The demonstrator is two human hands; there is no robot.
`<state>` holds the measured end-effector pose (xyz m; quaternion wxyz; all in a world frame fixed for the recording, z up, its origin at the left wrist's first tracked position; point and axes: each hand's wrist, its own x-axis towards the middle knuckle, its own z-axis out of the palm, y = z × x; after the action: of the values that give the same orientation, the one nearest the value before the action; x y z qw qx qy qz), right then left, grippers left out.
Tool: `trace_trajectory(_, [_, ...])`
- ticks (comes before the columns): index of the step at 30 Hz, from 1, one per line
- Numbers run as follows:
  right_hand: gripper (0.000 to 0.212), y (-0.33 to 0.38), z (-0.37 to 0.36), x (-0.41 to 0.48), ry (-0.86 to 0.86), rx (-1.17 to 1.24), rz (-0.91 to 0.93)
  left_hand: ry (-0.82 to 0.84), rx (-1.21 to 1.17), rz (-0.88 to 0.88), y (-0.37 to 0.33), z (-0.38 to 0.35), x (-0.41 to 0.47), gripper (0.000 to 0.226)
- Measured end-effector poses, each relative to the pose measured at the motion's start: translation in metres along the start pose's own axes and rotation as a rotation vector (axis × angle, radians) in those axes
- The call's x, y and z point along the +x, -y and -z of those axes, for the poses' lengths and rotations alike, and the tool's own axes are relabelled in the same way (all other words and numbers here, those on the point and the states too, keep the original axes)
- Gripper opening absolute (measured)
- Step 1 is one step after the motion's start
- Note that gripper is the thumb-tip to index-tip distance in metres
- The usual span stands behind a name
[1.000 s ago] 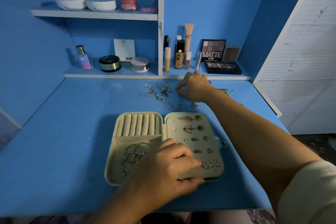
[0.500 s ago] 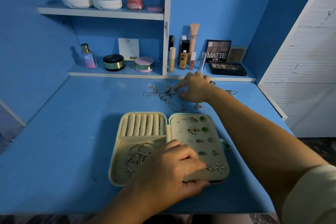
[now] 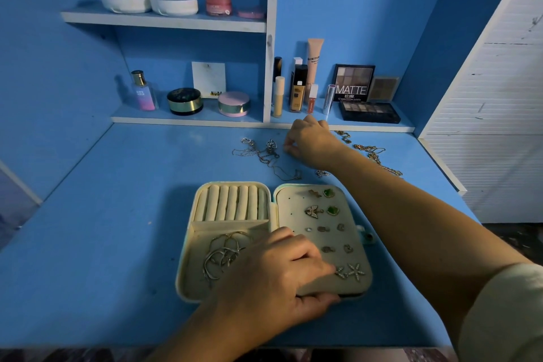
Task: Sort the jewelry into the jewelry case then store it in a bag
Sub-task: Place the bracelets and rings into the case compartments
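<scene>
A cream jewelry case (image 3: 188,247) lies open on the blue desk. Its left half has ring rolls (image 3: 232,203) and a compartment with silver bangles (image 3: 223,256). Several earrings (image 3: 329,211) are pinned to its right panel. My left hand (image 3: 276,276) grips the case's front edge, thumb under the rim and fingers on top. Behind the case my right hand (image 3: 314,144) reaches over the desk, its thumb and forefinger pinching the end of the tangled silver necklaces (image 3: 261,151). Gold chains (image 3: 373,153) lie to the right of that wrist, and a small silver piece (image 3: 321,173) sits under the forearm.
Cosmetics line the low shelf at the back: a perfume bottle (image 3: 144,91), round compacts (image 3: 184,101), tubes (image 3: 298,88) and eyeshadow palettes (image 3: 368,112). An upper shelf (image 3: 164,20) holds jars. A white slatted panel (image 3: 499,126) bounds the desk on the right.
My right hand has shifted slightly along the desk and its fingertips have closed beside the silver necklaces. My left hand has stayed on the case. The camera view drifted a little.
</scene>
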<state>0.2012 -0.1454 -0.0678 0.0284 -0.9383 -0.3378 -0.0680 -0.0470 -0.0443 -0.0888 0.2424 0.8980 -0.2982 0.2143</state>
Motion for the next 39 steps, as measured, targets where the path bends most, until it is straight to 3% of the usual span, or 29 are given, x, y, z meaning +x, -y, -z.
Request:
trace_trajectory(3, [0.031,-0.007,0.002,-0.002,-0.003,0.008,-0.094,-0.016,-0.006,0.000,0.000,0.000,0.000,0.033])
trace_trajectory(8, [0.034,-0.016,0.016,-0.006,0.138,-0.237,-0.099,-0.007,-0.009,0.007,0.000,-0.002,0.000,0.033])
trace_trajectory(12, [0.029,-0.008,0.021,-0.007,0.038,-0.057,-0.048,-0.001,-0.009,0.017,-0.001,-0.001,0.000,0.033])
trace_trajectory(15, [0.039,0.004,0.021,-0.002,0.048,0.098,0.035,-0.005,-0.002,0.019,-0.001,-0.001,0.000,0.033])
trace_trajectory(19, [0.040,0.014,0.013,0.006,0.154,0.143,0.064,0.016,-0.003,0.025,-0.001,-0.001,0.000,0.033])
trace_trajectory(23, [0.027,0.010,0.009,0.008,0.127,0.183,0.048,0.016,0.000,0.028,-0.001,0.000,0.001,0.032])
trace_trajectory(31, [0.029,-0.005,0.017,-0.006,0.106,0.149,0.052,-0.006,-0.011,0.030,-0.001,-0.002,0.001,0.030])
trace_trajectory(35, [0.028,-0.034,0.041,-0.019,0.013,0.310,-0.069,-0.006,-0.020,0.031,-0.001,-0.002,0.000,0.032])
trace_trajectory(39, [0.020,-0.069,0.055,-0.035,0.093,0.198,-0.146,-0.012,-0.027,0.033,-0.001,-0.003,0.001,0.033])
